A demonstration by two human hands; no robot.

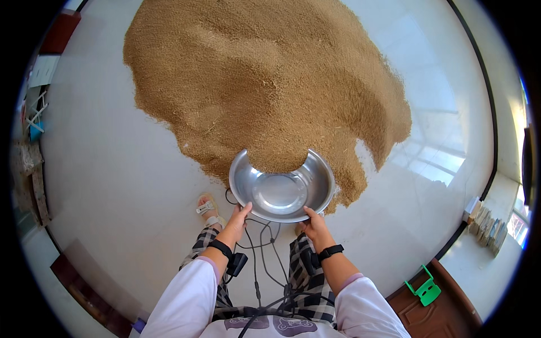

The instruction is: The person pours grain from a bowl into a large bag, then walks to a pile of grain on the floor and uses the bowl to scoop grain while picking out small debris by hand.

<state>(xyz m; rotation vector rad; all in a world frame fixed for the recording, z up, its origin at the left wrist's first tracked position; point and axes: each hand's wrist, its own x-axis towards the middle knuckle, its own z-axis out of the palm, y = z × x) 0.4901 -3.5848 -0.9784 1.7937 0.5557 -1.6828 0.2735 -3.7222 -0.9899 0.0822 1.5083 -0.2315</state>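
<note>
A shiny metal basin is held by its near rim, with my left hand on the left side and my right hand on the right. Both thumbs lie over the rim; the other fingers are mostly hidden beneath it. The far edge of the basin is pushed into a large heap of brown grain, which covers part of that rim. The basin's bottom shows bare metal.
Black cables hang between my legs near a sandalled foot. A green plastic chair stands at the lower right, by brown wooden furniture. Stacked books or papers lie along the right side.
</note>
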